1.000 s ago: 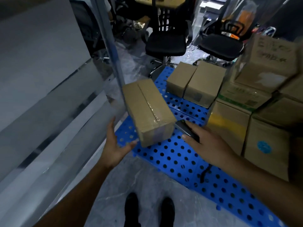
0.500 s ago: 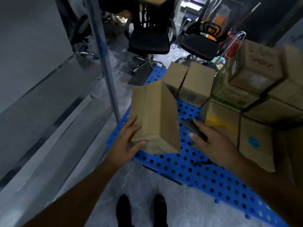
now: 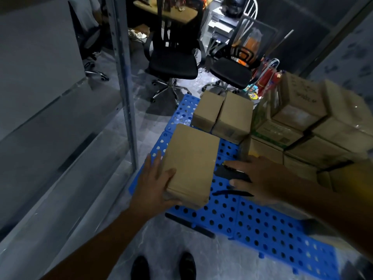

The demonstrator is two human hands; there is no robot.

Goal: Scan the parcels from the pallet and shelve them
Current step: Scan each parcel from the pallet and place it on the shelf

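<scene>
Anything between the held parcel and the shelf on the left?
Only the rack's upright post stands just left of the parcel; nearer the person, nothing visible lies between it and the shelf.

The scanner [image 3: 226, 173] (black) lies mostly beneath right hand [image 3: 262, 179].

Your left hand [image 3: 154, 185] grips near end of parcel [image 3: 191, 158]: thumb across top face, fingers spread up its left side. Your right hand [image 3: 264, 178], palm down, holds black scanner [image 3: 229, 172], index finger stretched forward above it. Both bare forearms reach in from lower corners, left one nearly straight.
</scene>
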